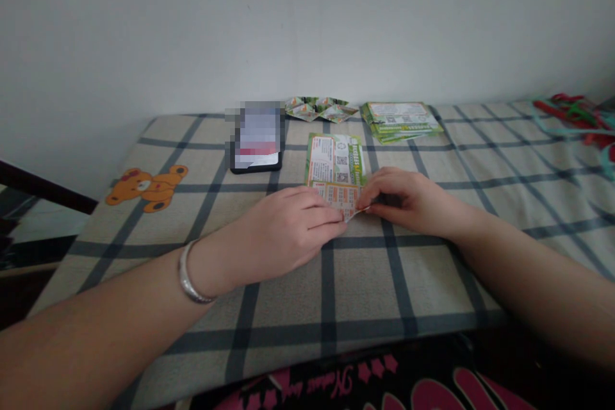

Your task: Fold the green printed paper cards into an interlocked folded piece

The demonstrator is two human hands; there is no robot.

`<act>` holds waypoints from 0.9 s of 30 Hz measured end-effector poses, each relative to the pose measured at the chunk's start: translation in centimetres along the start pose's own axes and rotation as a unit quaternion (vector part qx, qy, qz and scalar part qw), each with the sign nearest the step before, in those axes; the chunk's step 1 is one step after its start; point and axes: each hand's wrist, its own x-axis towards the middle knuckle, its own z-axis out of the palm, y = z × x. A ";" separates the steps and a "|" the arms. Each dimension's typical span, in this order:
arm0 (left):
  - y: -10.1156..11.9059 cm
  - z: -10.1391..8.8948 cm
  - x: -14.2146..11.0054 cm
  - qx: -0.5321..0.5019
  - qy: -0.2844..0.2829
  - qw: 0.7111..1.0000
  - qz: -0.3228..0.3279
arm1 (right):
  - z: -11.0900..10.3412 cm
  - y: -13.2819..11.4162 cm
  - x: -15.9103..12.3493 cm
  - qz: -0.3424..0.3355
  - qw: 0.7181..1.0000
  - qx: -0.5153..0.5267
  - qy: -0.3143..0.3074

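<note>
A green and white printed leaflet point(331, 157) with QR codes lies on the checked cloth. Its near part is folded over, showing an orange-printed panel. My left hand point(293, 227), with a silver bangle at the wrist, presses its closed fingers on the leaflet's near left side; its thumb is hidden. At the near right corner, my right hand point(403, 198) pinches the paper between thumb and fingers, and that corner is slightly raised. The fingertips of both hands are close together along the near edge.
Beyond the leaflet are folded paper pieces point(321, 109) and, to their right, a stack of similar leaflets point(401, 120). A phone point(257, 134), partly blurred, is left of them. An orange bear figure point(148, 188) lies at left. Red and green strips point(576, 116) lie far right. A wall stands behind.
</note>
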 end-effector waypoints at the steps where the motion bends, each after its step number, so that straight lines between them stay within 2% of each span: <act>1: 0.0 0.0 0.0 -0.001 0.000 1.000 0.001 | -0.1 0.2 0.0 -0.004 1.000 0.017 -0.006; 6: -0.1 -0.1 -0.2 -0.002 -0.007 1.000 0.001 | -0.4 0.6 0.0 -0.011 0.998 0.060 -0.023; 11: -0.1 -0.1 -0.2 0.001 -0.016 1.000 -0.001 | -0.5 -0.1 0.2 -0.006 0.997 0.045 -0.057; 13: 0.0 -0.1 -0.2 0.000 -0.012 1.000 0.000 | 0.0 -0.4 0.1 0.021 0.999 0.015 -0.031; 16: 0.0 -0.1 -0.1 0.003 -0.006 1.000 0.001 | 0.8 -0.7 0.0 0.076 0.995 -0.026 0.051; 17: 0.0 -0.2 -0.1 0.005 -0.004 1.000 0.000 | 1.0 -0.8 0.0 0.080 0.994 -0.036 0.060; 27: 0.1 -0.1 -0.1 -0.004 0.009 1.000 0.000 | 1.0 -0.8 -0.2 -0.038 0.991 -0.117 0.053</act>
